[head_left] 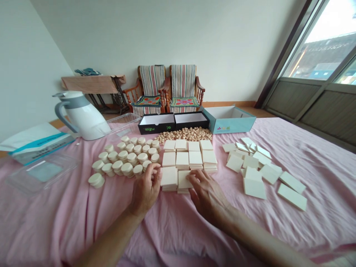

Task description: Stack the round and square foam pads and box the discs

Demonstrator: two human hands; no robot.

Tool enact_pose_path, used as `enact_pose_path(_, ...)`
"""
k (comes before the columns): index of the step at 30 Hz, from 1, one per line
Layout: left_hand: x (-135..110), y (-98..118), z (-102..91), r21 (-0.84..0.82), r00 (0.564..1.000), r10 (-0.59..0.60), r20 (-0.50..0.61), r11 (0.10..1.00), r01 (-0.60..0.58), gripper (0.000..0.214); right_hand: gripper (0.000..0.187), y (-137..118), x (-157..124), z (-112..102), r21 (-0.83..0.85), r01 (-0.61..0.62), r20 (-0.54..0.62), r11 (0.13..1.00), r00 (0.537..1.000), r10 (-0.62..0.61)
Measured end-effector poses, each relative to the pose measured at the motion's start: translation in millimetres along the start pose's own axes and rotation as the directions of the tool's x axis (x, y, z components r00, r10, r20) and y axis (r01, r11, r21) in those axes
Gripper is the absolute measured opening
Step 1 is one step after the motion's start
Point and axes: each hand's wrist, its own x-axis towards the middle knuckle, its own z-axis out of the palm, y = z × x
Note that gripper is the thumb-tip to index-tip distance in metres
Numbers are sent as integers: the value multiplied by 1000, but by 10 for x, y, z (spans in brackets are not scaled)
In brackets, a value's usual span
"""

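Note:
Rows of stacked pale square tiles (pixel 182 158) stand on the pink cloth in front of me. My left hand (pixel 147 187) is at the left side of the front-left tile stack (pixel 168 176), its fingers curled in. Whether anything is inside those fingers is hidden. My right hand (pixel 207 193) has its fingertips on the top tile of the lower front-right stack (pixel 184 180), with the thumb down at the stack's near side. Left of the squares are several short stacks of pale round discs (pixel 127 169). Loose square tiles (pixel 251 162) lie scattered to the right.
Small wooden pieces (pixel 186 134) are heaped behind the stacks, before two black box trays (pixel 157 124) and a light-blue box (pixel 232 120). A white jug (pixel 83 115), clear plastic lids (pixel 41 172) and a white-and-blue packet (pixel 39 142) sit on the left.

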Motion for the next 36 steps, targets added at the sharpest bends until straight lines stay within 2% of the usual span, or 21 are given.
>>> enact_pose_path(6,-8,-15,-2,-57,1000,15,-24,998,-17,25,28,-40,22,47,91,71,-71,993,995,-64)
enact_pose_path(15,-16,0,-15,-4,997,50,-56,999,-50,26,41,-116,76,168,98,88,-25,991,996,-86)
enact_pose_path(20,-19,-13,-9,15,996,57,-62,998,-57,26,38,-154,90,188,115,87,-32,990,996,-84)
enact_pose_path(23,-15,-42,2,-4,998,37,-56,999,-37,28,34,-121,50,131,120,108,-66,987,993,-100)
enact_pose_path(26,-11,-78,16,-37,996,-5,-90,999,1,32,33,64,-67,-40,84,80,-128,993,989,-69)
enact_pose_path(29,-10,-94,27,-111,992,-49,-117,993,36,37,26,398,-271,-317,-32,-47,-166,998,985,41)
enact_pose_path(31,-8,-85,29,-166,989,-72,-131,985,50,39,27,646,-438,-516,-152,-121,-119,981,988,103)
enact_pose_path(33,0,-68,25,-205,986,-85,-144,977,55,39,35,862,-601,-677,-283,-137,-49,949,990,129)
enact_pose_path(36,17,-48,18,-223,982,-97,-159,973,60,39,46,1068,-775,-793,-438,-149,43,886,982,186)
